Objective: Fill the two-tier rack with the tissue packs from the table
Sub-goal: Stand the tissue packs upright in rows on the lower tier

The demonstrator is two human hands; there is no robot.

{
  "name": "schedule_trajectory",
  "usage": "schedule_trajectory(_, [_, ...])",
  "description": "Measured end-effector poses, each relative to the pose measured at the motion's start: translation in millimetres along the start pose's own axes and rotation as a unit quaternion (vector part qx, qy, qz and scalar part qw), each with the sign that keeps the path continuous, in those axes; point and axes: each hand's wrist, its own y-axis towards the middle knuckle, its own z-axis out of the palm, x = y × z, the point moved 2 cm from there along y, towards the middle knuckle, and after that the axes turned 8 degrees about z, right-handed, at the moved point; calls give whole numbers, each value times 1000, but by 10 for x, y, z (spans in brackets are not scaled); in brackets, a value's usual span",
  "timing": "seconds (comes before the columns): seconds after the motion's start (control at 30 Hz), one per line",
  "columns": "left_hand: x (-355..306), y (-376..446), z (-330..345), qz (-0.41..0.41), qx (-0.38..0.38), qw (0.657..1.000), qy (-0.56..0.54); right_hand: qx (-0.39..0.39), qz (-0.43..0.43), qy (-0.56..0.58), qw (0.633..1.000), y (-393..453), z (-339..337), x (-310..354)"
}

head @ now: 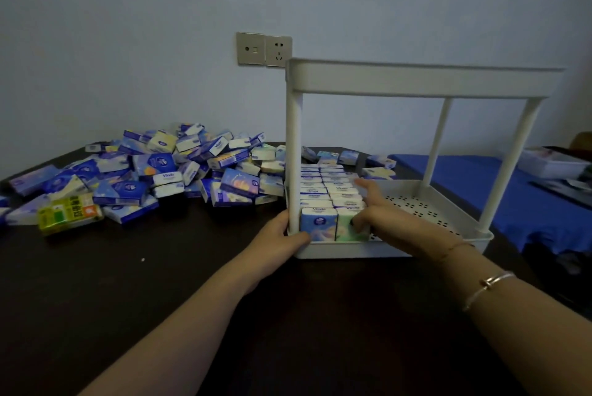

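Note:
A white two-tier rack (416, 78) stands on the dark table (160, 283). Two rows of upright tissue packs (323, 190) fill the left part of its lower tray. My left hand (282, 235) grips the rack's front left corner by the post. My right hand (381, 213) reaches into the lower tray; its thumb and fingers pinch the green front pack (347, 229) of the right row, beside a blue pack (317, 222). The right part of the tray shows its perforated floor (416, 206). A large heap of loose tissue packs (166, 168) lies left of the rack.
A yellow-green pack (69, 213) lies at the heap's near left edge. Wall sockets (264, 49) sit behind the rack. A blue cloth (512, 190) covers the surface to the right, with a white box (551, 162) on it. More packs (378, 165) lie behind the rack.

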Motion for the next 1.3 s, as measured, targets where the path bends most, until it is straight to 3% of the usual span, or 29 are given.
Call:
schedule_trajectory(0.17, [-17, -21, 5, -3, -1, 1000, 1, -43, -13, 15, 999, -43, 24, 25])
schedule_trajectory(0.33, [-26, -70, -115, -4, 11, 1000, -6, -112, -192, -48, 974, -489, 119, 93])
schedule_trajectory(0.43, [3, -105, -362, -11, -44, 999, -17, -116, -269, -72, 953, -664, 334, 195])
schedule_trajectory(0.6, [61, -153, -911, 46, -193, 980, -1, -37, -295, -101, 950, -651, 983, 335])
schedule_trajectory(0.73, [234, -237, -1483, 74, -279, 942, 170, -5, -313, -146, 938, -372, 1576, 401])
schedule_trajectory(0.83, [323, -325, -1925, 74, -349, 846, 397, -27, -328, -189, 925, -26, 1948, 488])
schedule_trajectory(0.9, [395, -336, -2089, -7, -329, 814, 479, -56, -343, -223, 911, 149, 2073, 539])
schedule_trajectory(0.97, [531, -347, -2262, -99, -292, 803, 510, -71, -354, -258, 896, 384, 2259, 619])
schedule_trajectory(1.03, [634, -356, -2364, -141, -274, 802, 511, -85, -356, -280, 888, 623, 2441, 708])
schedule_trajectory(1.3, [625, -352, -2412, -46, -309, 804, 505, -136, -311, -425, 839, 1395, 2772, 967])
